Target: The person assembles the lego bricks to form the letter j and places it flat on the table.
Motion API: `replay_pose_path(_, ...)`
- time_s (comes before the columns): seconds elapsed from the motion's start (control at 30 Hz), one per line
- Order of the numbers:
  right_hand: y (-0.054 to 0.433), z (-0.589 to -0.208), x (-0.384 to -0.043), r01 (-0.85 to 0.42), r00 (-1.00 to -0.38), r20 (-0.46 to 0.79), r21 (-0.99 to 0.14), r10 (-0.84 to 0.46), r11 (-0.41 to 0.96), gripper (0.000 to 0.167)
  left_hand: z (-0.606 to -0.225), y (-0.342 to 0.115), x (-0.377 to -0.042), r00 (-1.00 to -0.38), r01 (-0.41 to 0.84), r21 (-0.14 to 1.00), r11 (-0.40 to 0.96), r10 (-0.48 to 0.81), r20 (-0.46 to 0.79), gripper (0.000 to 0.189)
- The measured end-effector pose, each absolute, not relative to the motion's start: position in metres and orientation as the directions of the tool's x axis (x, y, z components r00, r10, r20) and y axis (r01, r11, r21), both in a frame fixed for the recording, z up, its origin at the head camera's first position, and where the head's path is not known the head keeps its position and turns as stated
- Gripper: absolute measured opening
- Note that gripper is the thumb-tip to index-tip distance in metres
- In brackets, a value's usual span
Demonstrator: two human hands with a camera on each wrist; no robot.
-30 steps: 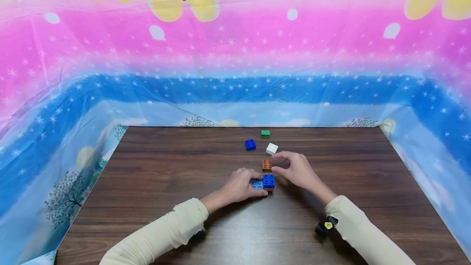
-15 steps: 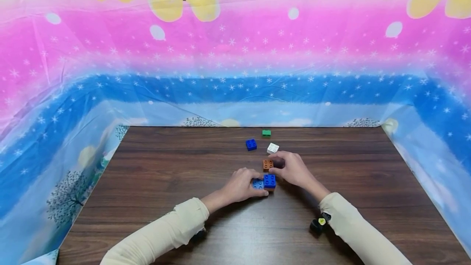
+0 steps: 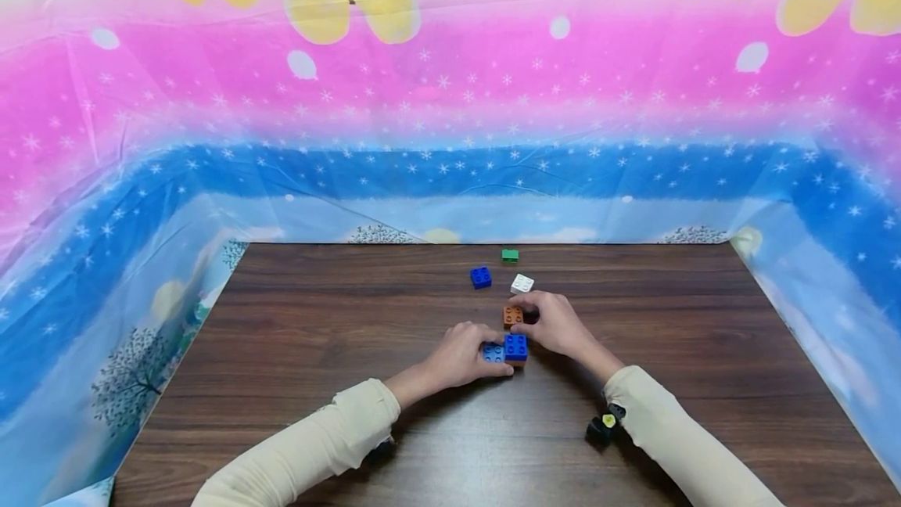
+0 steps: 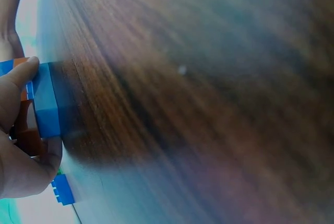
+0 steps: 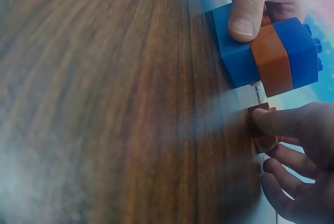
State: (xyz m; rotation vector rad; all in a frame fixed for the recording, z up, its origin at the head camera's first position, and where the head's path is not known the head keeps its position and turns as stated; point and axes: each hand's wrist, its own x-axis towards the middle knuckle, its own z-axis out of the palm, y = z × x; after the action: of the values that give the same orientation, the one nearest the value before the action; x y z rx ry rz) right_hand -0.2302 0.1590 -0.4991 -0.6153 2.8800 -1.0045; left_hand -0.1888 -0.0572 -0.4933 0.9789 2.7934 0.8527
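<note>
My left hand [image 3: 464,353] grips a small stack of toy building bricks near the table's middle. In the right wrist view the stack has a blue brick [image 5: 234,51] at the bottom, an orange brick [image 5: 272,59] in the middle and a darker blue brick [image 5: 297,50] on top. The left thumb presses the stack's side; the fingers hide part of it. Just beyond the stack, my right hand [image 3: 559,325] pinches a loose orange brick [image 3: 512,316] between thumb and forefinger. That brick rests on the table, studs up.
Past the right hand lie a white brick [image 3: 522,283], a blue brick [image 3: 481,278] and a green brick [image 3: 510,256] on the dark wooden table [image 3: 317,303]. A patterned cloth [image 3: 450,170] stands as a wall along the table's back and sides.
My right hand has shifted slightly left, and its thumb and forefinger have come in around the loose orange brick. The left hand and its stack have stayed in place.
</note>
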Motion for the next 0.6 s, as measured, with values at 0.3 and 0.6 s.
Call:
replay_pose_path(0.3, 0.1625, -0.4994, -0.2283, -0.361, -0.923, 0.106, -0.576, -0.371, 0.734, 0.038, -0.4929, -0.0567, -0.1888, -0.801, 0.549, 0.529, 0.647, 0.588, 0.111, 0.046)
replay_pose_path(0.6, 0.168, -0.4954, -0.2254, -0.319, -0.939, 0.091, -0.59, -0.332, 0.742, 0.038, -0.4934, -0.0571, -0.1881, -0.801, 0.553, 0.525, 0.647, 0.586, 0.12, 0.047)
